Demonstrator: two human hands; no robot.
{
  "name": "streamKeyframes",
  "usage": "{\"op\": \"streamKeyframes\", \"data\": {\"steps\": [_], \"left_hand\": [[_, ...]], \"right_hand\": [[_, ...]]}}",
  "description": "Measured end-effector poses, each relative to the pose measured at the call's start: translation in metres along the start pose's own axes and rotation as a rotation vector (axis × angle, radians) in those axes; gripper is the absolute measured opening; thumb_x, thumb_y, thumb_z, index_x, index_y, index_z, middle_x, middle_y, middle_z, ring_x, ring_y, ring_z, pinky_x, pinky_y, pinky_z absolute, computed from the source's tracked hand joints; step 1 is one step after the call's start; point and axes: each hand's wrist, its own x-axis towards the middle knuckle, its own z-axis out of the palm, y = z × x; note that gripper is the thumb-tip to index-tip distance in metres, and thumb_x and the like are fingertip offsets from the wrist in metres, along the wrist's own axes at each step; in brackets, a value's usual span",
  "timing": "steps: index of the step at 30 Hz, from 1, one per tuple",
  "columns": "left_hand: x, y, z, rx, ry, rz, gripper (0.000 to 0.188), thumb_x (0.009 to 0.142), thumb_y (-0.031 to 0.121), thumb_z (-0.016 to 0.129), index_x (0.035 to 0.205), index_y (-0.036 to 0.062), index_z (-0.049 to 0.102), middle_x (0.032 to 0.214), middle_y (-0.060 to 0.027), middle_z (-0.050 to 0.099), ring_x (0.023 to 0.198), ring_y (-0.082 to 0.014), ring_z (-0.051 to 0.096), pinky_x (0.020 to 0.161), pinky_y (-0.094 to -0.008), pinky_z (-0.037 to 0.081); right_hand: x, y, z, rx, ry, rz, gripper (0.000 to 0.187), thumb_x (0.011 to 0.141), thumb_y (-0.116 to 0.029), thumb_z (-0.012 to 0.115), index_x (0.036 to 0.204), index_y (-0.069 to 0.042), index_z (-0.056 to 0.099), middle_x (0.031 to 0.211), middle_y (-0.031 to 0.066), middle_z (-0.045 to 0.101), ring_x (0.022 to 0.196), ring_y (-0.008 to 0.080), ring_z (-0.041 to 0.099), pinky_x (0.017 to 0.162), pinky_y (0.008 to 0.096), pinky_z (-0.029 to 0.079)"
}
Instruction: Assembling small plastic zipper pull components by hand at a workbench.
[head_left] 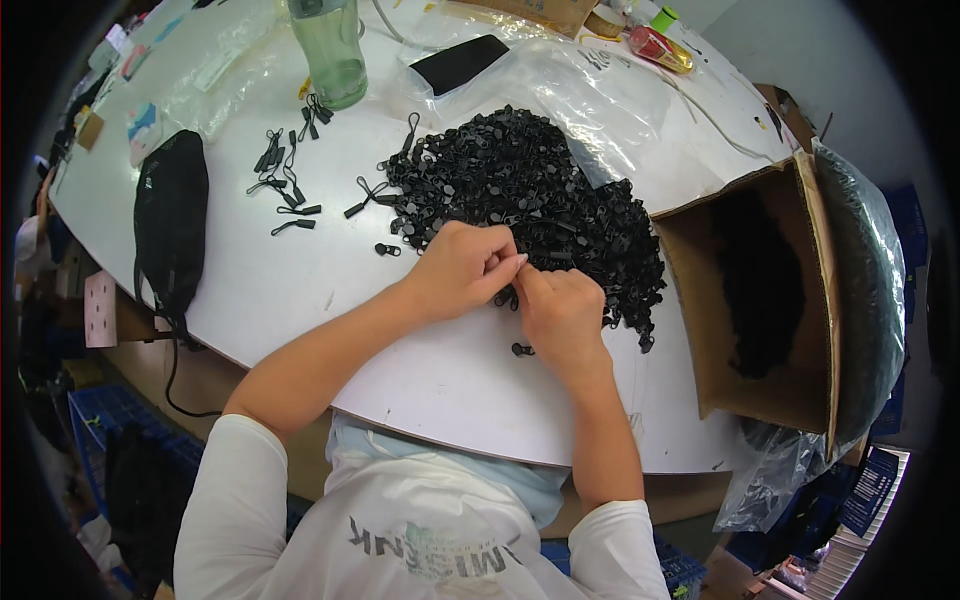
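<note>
Black zipper sliders (520, 170) lie heaped on our worktop (330, 300), the heap's near edge partly hidden.
The left hand (455, 268) and right hand (563, 315) meet over that edge, curled, fingertips together; we cannot tell what, if anything, they grasp. The green bottle (335, 65) is cut off above, and we cannot make out the carton's (692, 320) dark contents (758, 285).

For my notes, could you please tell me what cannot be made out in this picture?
- Head view: what the left hand and right hand may hold; they hide it.
- Head view: bottom of the black pile; hidden under its upper layers.
- Head view: top of the green bottle; cut off by the upper edge.
</note>
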Motion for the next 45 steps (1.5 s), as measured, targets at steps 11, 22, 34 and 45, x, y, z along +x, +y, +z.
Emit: {"op": "streamKeyframes", "data": {"steps": [11, 22, 34, 45], "left_hand": [[0.003, 0.007, -0.007, -0.109, -0.044, -0.080, 0.027, 0.090, 0.019, 0.056, 0.070, 0.0001, 0.055, 0.053, -0.0100, 0.053, 0.043, -0.0191, 0.047, 0.045, -0.0296, 0.039], [-0.001, -0.001, -0.001, -0.037, -0.003, -0.065, 0.022, 0.087, 0.012, 0.058, 0.071, -0.0013, 0.054, 0.053, -0.0071, 0.049, 0.048, -0.0114, 0.048, 0.046, -0.0312, 0.036], [0.005, -0.002, -0.007, -0.449, -0.123, -0.271, 0.012, 0.089, 0.005, 0.060, 0.095, -0.0003, 0.068, 0.081, -0.0017, 0.062, 0.066, -0.0048, 0.057, 0.054, -0.0200, 0.043], [0.001, -0.005, -0.014, 0.409, -0.139, 0.398, 0.019, 0.072, 0.002, 0.065, 0.091, 0.0012, 0.063, 0.072, -0.0099, 0.062, 0.066, -0.0271, 0.063, 0.056, -0.0357, 0.051]], "right_hand": [[0.004, -0.012, -0.005, 0.052, 0.135, 0.140, 0.013, 0.079, -0.009, 0.069, 0.083, -0.004, 0.058, 0.056, 0.0060, 0.054, 0.048, 0.0221, 0.052, 0.049, 0.0346, 0.042], [-0.001, -0.003, -0.007, 0.255, 0.027, -0.010, 0.016, 0.071, -0.006, 0.074, 0.079, -0.004, 0.060, 0.056, 0.0048, 0.053, 0.049, 0.0230, 0.052, 0.049, 0.0342, 0.041], [0.003, -0.003, -0.006, 0.337, 0.115, 0.083, 0.011, 0.077, -0.008, 0.069, 0.079, -0.004, 0.059, 0.055, 0.0066, 0.054, 0.048, 0.0236, 0.053, 0.049, 0.0342, 0.042], [0.003, -0.010, -0.012, 0.263, -0.162, 0.386, 0.010, 0.083, -0.009, 0.063, 0.087, -0.001, 0.064, 0.055, 0.0149, 0.056, 0.052, 0.0330, 0.057, 0.050, 0.0394, 0.044]]}}
